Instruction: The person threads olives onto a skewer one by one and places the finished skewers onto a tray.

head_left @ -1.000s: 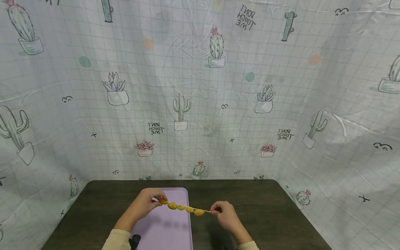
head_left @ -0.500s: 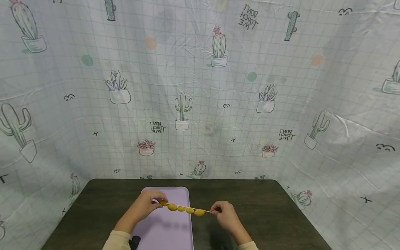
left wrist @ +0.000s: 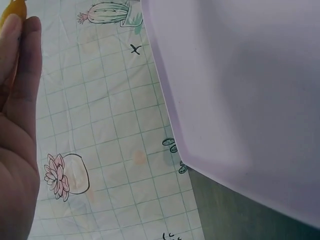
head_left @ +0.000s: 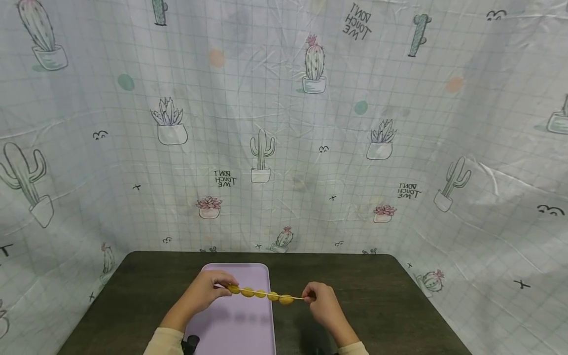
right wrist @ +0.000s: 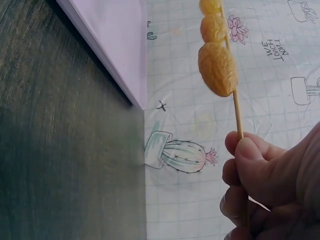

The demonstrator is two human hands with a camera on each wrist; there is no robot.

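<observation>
A thin wooden skewer carries several yellow-brown, wrinkled, rounded pieces in a row. It is held nearly level above the tray and table. My right hand pinches the bare end between thumb and fingers, with the other fingers curled round it in the right wrist view. At the far end my left hand pinches the last piece between thumb and fingers. Under the left hand lies a pale purple tray, the pieces' shadow falling on it.
The dark wooden table extends on both sides of the tray. A light cloth with a grid and cactus prints hangs behind and at the sides.
The skewer's right end and my right hand have shifted slightly up and to the right. The skewer seems turned a little, its pieces now more in line with the stick. Both hands keep their hold.
</observation>
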